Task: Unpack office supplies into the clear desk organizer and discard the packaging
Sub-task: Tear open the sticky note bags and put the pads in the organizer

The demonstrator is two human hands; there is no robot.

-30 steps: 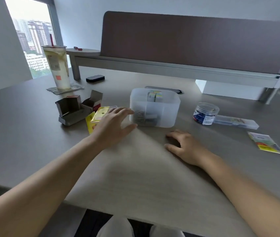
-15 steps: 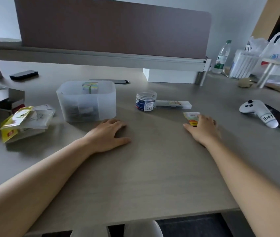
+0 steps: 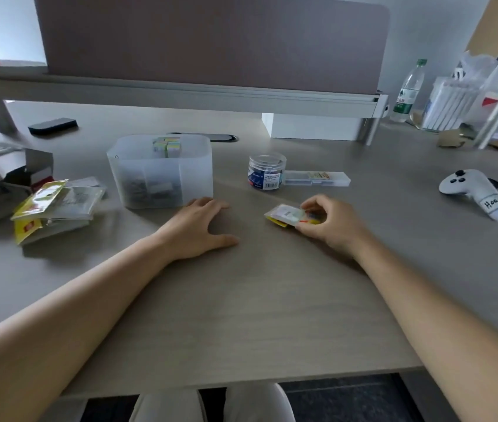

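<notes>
The clear desk organizer stands at the centre back of the desk, with small coloured blocks and dark items inside. My left hand rests flat on the desk just in front of its right corner. My right hand pinches a small clear packet with yellow and red print, lifting it a little off the desk. Behind it stand a round clear jar of blue supplies and a long clear case. Empty yellow and clear packaging lies piled at the left.
Opened grey cardboard boxes sit at the far left. A white game controller and a dark phone lie at the right. A water bottle, plastic bags and a dark flat object are at the back under the divider shelf.
The view swung right. My left hand left the packaging pile and settled flat by the organizer. My right hand reached right to the small packet, gripped it and drew it closer.
</notes>
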